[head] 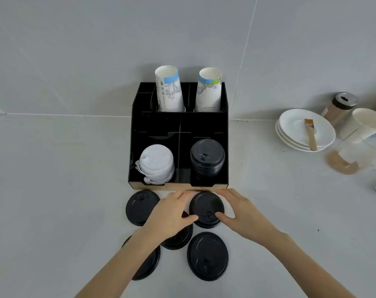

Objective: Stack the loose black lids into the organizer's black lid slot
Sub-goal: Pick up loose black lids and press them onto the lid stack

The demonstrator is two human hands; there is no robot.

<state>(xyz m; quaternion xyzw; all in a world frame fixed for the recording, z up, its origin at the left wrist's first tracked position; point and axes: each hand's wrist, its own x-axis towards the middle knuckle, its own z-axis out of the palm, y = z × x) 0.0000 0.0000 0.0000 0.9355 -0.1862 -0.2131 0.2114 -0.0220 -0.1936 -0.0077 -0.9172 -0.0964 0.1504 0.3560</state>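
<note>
The grey counter (64, 190) is carrying the black organizer (178, 130) against the wall, five loose black lids (207, 255) lying just in front of it, and off to the right a stack of white saucers (298, 134), a shaker jar (339, 108) and white cups (363, 123).

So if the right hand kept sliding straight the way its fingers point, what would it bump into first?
Probably the left hand. The right hand points leftward across the round black plastic lid it is gripping, and the left hand's fingers hold that lid's other side. Depth is hard to judge.
</note>
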